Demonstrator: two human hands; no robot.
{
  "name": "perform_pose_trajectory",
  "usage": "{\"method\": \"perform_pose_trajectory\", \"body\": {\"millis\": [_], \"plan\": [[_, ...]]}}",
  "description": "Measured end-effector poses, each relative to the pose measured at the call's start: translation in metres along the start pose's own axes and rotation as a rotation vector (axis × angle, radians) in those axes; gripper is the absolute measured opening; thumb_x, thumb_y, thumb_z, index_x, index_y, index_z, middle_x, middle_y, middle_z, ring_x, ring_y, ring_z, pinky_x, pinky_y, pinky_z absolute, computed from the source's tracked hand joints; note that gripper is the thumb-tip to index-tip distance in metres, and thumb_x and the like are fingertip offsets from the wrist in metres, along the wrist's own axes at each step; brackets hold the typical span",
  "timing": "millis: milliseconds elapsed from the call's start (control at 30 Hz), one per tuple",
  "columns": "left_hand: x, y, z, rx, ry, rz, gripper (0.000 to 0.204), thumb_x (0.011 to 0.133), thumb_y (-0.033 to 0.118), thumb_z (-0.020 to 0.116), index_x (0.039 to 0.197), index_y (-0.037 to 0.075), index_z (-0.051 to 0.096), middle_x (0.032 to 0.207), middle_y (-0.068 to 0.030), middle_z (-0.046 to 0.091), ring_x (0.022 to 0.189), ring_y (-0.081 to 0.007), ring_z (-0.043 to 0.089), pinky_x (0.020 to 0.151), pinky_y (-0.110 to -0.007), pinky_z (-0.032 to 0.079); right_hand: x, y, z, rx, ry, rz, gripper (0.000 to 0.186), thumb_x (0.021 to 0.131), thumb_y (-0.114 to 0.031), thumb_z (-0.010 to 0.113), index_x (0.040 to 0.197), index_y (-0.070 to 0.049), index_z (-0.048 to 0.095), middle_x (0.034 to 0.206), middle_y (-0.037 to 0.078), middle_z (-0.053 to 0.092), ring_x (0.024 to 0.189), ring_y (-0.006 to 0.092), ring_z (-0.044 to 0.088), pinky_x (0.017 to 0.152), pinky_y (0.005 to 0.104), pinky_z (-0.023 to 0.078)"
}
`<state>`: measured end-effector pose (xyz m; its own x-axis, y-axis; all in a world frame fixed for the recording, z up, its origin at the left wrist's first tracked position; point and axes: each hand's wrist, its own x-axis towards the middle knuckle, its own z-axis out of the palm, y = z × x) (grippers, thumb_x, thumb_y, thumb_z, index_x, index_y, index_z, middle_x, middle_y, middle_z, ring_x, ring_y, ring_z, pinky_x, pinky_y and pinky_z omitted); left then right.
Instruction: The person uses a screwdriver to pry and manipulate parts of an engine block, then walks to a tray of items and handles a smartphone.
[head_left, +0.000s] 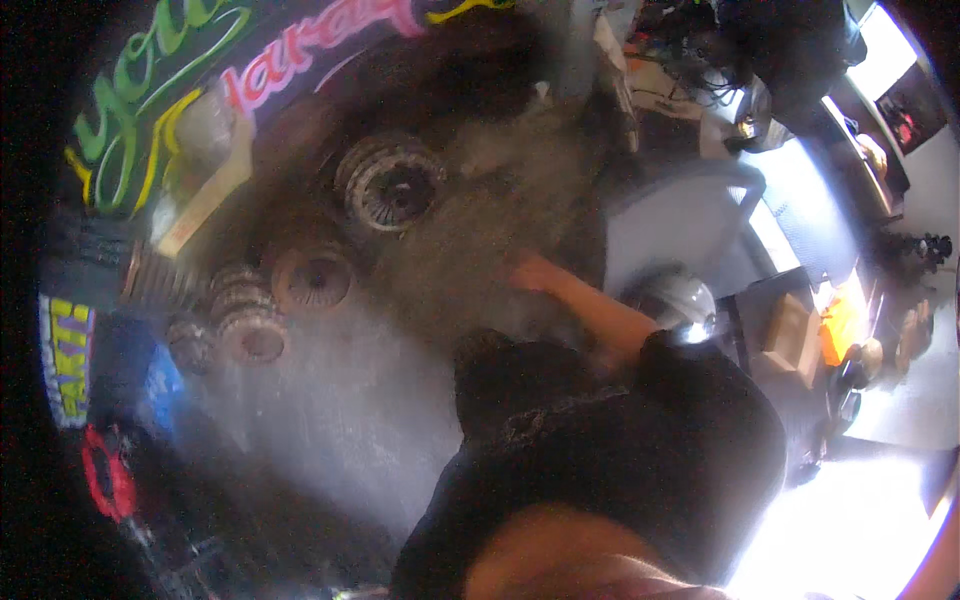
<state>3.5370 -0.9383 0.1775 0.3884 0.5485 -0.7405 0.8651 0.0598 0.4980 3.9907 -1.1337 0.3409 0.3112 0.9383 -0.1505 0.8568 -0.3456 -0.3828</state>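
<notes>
My right arm reaches out of a black sleeve over the grey floor [340, 390]. At its end my right hand [530, 271] is blurred, and its fingers cannot be made out. No object shows in it. Ahead and to the left of the hand stands a stack of round, dusty metal parts with radial slots, like clutch pressure plates [395, 185]. A similar slotted disc [315, 276] lies farther left, beside another stack of round parts [248, 318]. My left hand is not in view.
A wall with painted lettering [310, 50] runs along the far left. A pale wooden strip [210, 195] leans near it. To the right are a grey panel [675, 225], a shiny rounded object [680, 303], a wooden box [790, 340] and an orange item [845, 325].
</notes>
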Motion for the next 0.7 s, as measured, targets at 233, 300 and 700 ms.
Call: {"method": "perform_pose_trajectory", "body": {"millis": [233, 300, 700], "plan": [[0.15, 0.228, -0.061, -0.071, -0.019, 0.143, 0.047, 0.086, 0.033, 0.06, 0.119, 0.0, 0.06, 0.108, -0.0156, 0.065, 0.093, -0.0292, 0.062, 0.082, -0.041, 0.05, 0.145, 0.081, -0.133, 0.471, 0.054, 0.5, 0.052, 0.09, -0.037, 0.058, 0.134, -0.011, 0.051, 0.128, 0.016, 0.058, 0.117, 0.0326, 0.056, 0.098, 0.0424, 0.044], [0.188, 0.296, -0.072, -0.049, -0.065, 0.169, 0.047, 0.086, 0.033, 0.06, 0.119, 0.0, 0.06, 0.108, -0.0155, 0.065, 0.093, -0.0291, 0.062, 0.082, -0.041, 0.05, 0.151, 0.135, -0.128, 0.373, -0.312, 0.635, 0.055, 0.09, -0.034, 0.059, 0.138, -0.011, 0.046, 0.131, 0.018, 0.056, 0.119, 0.0327, 0.055, 0.1, 0.0416, 0.043], [0.344, 0.816, -0.037, 0.064, -0.252, 0.665, 0.046, 0.085, 0.03, 0.062, 0.12, 0.0, 0.059, 0.109, -0.0149, 0.064, 0.095, -0.0284, 0.062, 0.084, -0.041, 0.05, 0.093, 0.307, -0.226, 0.686, 1.269, 1.385, 0.059, 0.082, -0.03, 0.067, 0.132, -0.004, 0.048, 0.121, 0.019, 0.06, 0.114, 0.0371, 0.056, 0.094, 0.0434, 0.045]]}}
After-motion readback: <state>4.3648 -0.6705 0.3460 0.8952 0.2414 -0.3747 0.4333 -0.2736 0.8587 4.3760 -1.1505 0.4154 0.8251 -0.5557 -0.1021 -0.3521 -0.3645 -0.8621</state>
